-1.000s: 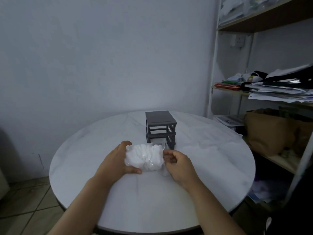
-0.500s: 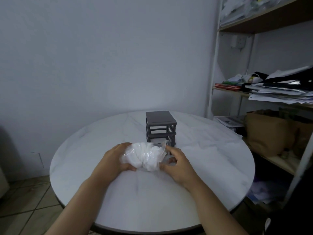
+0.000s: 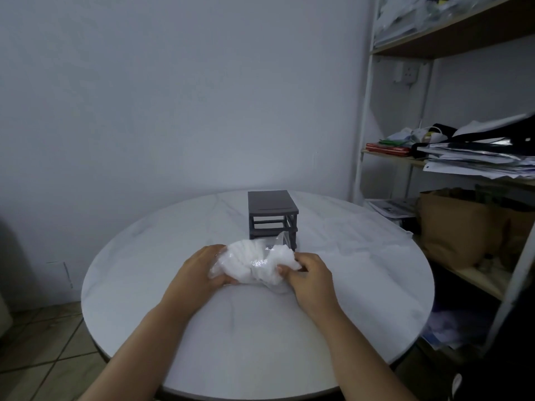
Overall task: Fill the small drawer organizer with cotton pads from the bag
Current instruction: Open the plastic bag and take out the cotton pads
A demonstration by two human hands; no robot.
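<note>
Two hands are closed on the clear bag [image 3: 254,263] of cotton pads: left hand [image 3: 199,273] on its left end, right hand [image 3: 311,274] pinching its right end. Bare counter [image 3: 260,342] is seen toward the near edge and both sides. Just beyond the bag the grey drawer organizer [image 3: 272,215] is set, well inside the far rim.
</note>
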